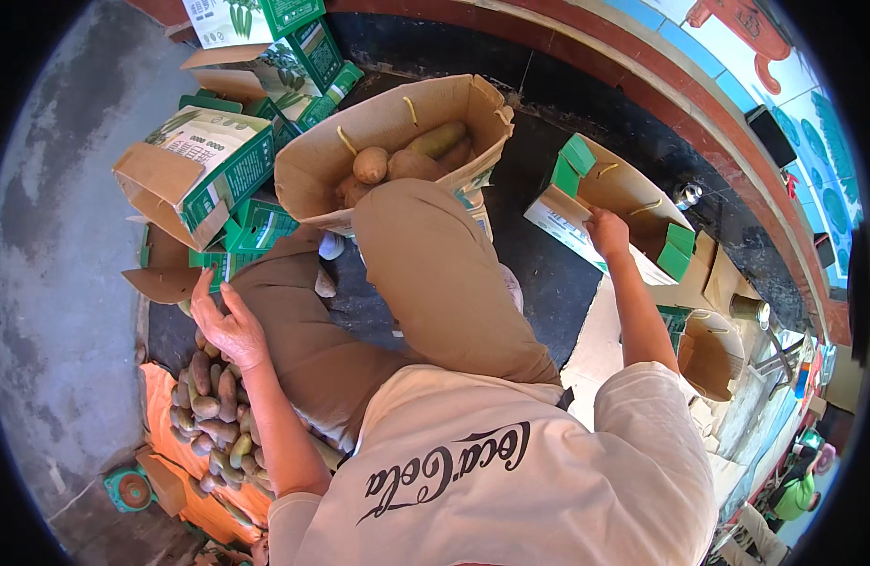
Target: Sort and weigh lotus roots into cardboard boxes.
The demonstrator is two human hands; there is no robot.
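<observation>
My right hand (606, 233) is closed on the near rim of a white cardboard box (663, 193) with green flaps, to my right. The box stands with its top open, showing bare brown walls and yellow cord handles inside. My left hand (229, 327) is in the air at the left, its fingers apart and holding nothing. Just below it lies a pile of long brown and greenish root vegetables (208, 407), partly hidden by my forearm. Beyond my knees an open cardboard carton (307, 179) holds several similar roots (414, 165); my knee hides its near side.
Green-and-white boxes (208, 156) are stacked at the far left, one with its open end toward me. An orange sheet (161, 406) lies under the pile. At the right are another open carton (713, 354) and a metal can (751, 309). A person in green (795, 495) is far right.
</observation>
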